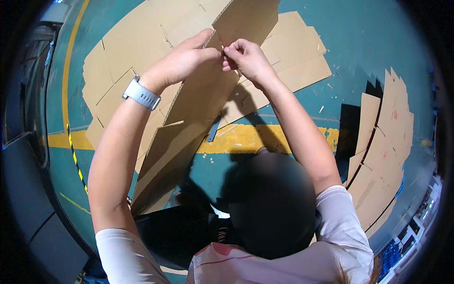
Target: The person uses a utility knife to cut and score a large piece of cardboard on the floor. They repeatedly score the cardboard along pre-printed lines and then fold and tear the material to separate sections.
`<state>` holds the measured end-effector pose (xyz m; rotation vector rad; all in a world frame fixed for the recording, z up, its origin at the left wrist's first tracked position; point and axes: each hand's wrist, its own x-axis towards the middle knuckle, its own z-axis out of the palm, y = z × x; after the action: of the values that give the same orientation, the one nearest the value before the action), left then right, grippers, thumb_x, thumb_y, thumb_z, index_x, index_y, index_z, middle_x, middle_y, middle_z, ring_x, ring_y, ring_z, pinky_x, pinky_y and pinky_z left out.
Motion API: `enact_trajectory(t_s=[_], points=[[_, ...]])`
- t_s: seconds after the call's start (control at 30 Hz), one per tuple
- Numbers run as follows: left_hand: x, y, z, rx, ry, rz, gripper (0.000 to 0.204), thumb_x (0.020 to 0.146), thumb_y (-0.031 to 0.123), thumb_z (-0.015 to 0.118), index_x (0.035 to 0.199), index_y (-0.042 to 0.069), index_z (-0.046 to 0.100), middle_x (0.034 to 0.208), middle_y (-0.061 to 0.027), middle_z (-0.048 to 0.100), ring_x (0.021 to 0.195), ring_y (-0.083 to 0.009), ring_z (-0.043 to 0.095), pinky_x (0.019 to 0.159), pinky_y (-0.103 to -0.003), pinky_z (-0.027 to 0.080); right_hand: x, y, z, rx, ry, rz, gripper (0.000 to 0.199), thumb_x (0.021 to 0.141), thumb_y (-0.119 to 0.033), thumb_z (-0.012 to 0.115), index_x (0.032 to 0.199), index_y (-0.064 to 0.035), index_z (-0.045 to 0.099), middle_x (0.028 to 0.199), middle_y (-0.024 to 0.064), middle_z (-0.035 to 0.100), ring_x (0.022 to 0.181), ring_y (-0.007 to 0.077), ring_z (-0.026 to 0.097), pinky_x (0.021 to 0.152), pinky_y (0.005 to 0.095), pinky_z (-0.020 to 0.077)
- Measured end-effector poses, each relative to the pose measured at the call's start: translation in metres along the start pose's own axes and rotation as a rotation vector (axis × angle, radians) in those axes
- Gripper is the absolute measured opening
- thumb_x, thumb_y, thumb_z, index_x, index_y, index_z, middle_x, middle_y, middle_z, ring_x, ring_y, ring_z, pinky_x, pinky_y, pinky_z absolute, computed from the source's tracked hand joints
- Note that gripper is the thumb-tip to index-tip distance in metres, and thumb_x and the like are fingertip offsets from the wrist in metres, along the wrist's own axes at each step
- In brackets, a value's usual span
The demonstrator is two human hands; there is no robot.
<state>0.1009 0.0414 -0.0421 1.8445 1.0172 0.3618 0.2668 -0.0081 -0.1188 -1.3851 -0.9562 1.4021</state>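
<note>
A brown corrugated cardboard sheet [203, 97] stands tilted on edge in front of me, with slits cut into it. My left hand [185, 60] is closed over its upper edge, the thumb on the near face and the other fingers partly hidden. Close beside that thumb, my right hand [248, 60] pinches at a slit in the sheet. Thumb and forefinger are pressed together; whatever lies between them is too small to make out. Beneath and to the left, more flat cardboard [118, 61] lies on the green floor.
Another slotted cardboard piece [302, 59] lies behind the sheet. Small cardboard scraps dot the floor near a yellow line [241, 139] and a flat grey-blue strip [214, 129]. Stacked cardboard [385, 146] stands at the right. Dark equipment [47, 199] borders the left.
</note>
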Motion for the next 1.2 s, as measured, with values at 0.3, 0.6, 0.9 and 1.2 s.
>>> enact_trajectory(t_s=[0.3,0.6,0.9,1.2], points=[[-0.007,0.013,-0.002,0.172,-0.154,0.007,0.037,0.094,0.033,0.053,0.106,-0.001,0.052,0.090,-0.0151,0.059,0.084,-0.0205,0.052,0.079,-0.034,0.043,0.002,-0.019,0.000,-0.578,0.127,-0.121,0.018,0.078,-0.012,0.059,0.069,0.0030,0.058,0.062,0.0178,0.060,0.061,0.0242,0.063,0.058,0.0367,0.0490],[-0.127,0.007,-0.035,0.226,-0.258,-0.160,0.040,0.092,0.029,0.057,0.113,-0.004,0.051,0.090,-0.0242,0.061,0.082,-0.0327,0.060,0.075,-0.040,0.048,-0.014,-0.004,0.019,-0.804,0.281,-0.550,0.011,0.081,-0.013,0.058,0.079,-0.0028,0.054,0.080,0.0151,0.059,0.074,0.0346,0.060,0.064,0.0417,0.0480],[-0.099,-0.063,-0.174,0.683,-0.002,-0.198,0.025,0.093,0.021,0.058,0.106,0.000,0.060,0.096,-0.0107,0.067,0.088,-0.0170,0.062,0.080,-0.033,0.050,-0.039,0.066,-0.004,-0.808,-0.052,-0.278,0.018,0.090,-0.020,0.053,0.084,-0.0022,0.055,0.081,0.0171,0.060,0.079,0.0356,0.061,0.068,0.0431,0.0490],[0.034,-0.186,-0.161,0.746,0.356,0.266,0.027,0.093,0.023,0.054,0.107,0.000,0.060,0.094,-0.0083,0.066,0.086,-0.0219,0.061,0.081,-0.039,0.048,-0.084,0.144,0.061,-1.019,-0.682,-0.591,0.015,0.079,-0.017,0.061,0.090,-0.0074,0.059,0.091,0.0127,0.052,0.094,0.0300,0.054,0.082,0.0389,0.0463]])
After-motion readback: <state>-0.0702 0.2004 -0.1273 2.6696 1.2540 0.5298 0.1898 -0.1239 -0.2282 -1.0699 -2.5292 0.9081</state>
